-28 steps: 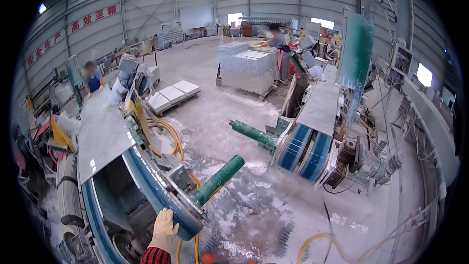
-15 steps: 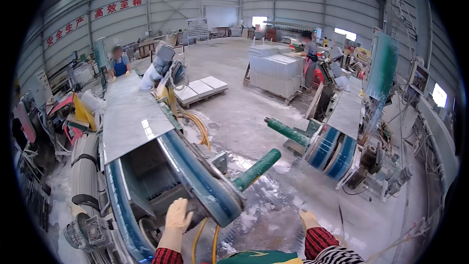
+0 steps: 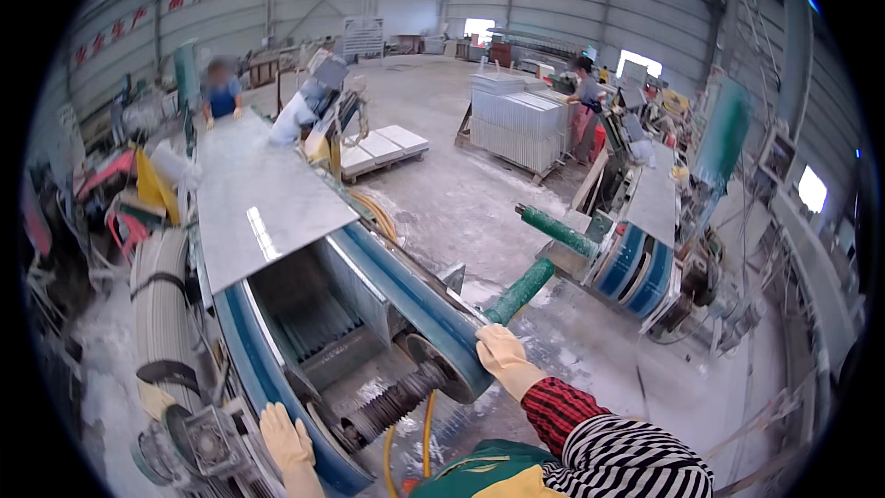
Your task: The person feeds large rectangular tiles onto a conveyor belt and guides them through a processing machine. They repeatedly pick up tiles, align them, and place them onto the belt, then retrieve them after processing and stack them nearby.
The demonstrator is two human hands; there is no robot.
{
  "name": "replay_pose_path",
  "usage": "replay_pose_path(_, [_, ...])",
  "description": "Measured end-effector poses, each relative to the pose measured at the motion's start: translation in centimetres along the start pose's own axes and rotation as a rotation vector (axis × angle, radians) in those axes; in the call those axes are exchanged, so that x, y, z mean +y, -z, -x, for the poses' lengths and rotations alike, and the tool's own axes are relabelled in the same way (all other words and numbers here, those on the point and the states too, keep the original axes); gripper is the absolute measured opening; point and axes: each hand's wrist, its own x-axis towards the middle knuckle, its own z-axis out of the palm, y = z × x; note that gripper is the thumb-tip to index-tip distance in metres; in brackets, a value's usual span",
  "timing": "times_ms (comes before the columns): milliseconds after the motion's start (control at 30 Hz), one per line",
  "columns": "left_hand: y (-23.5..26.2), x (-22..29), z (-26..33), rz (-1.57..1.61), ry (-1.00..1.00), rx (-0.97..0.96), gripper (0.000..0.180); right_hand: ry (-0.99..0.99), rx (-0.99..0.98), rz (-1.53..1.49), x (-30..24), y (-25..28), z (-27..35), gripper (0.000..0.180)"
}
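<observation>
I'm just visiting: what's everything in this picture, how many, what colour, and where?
Main things; small background clutter is too blurred to count.
Large slabs: 2, grey, one atop each machine
Belts: 4, blue, two per machine
Cylinders: 2, green, centre
Ribbed shaft: 1, dark, between the nearer belts
Hoses: count unclear, yellow, by the nearer machine
Slab stack: 1, whitish, back centre
Low slab pile: 1, white, left of that stack
Co-workers: 2, blue and grey clothing, background
Left hand: 1, cream-gloved, by the near-left belt
Right hand: 1, cream-gloved, at the near-right belt's end
</observation>
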Motion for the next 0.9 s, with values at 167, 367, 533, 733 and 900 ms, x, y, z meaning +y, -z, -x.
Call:
replay_pose_path(167, [0.6,0.5,0.7,0.035,-0.006,0.1,0.063,0.133,0.05,-0.006,-2.9,-1.6,-3.0,0.02])
replay_pose_path(367, [0.8,0.8,0.7,-0.037,-0.042,0.143,0.062,0.066,-0.029,-0.09,-5.1,-3.8,-3.4,0.023])
replay_pose_path(533, [1.4,0.0,0.6,-0.061,-0.067,0.089,0.062,0.244,0.132,-0.172,-4.7,-3.5,-5.7,0.011])
replay_pose_path(733, [1.9,0.3,-3.1,-0.035,-0.095,0.123,0.058,0.44,0.2,-0.147,-4.5,-5.0,-12.0,0.012])
replay_pose_path(900, [-0.4,0.8,-4.3,0.076,-0.236,0.181,0.059,0.237,-0.067,-0.105,-5.3,-5.1,-16.9,0.018])
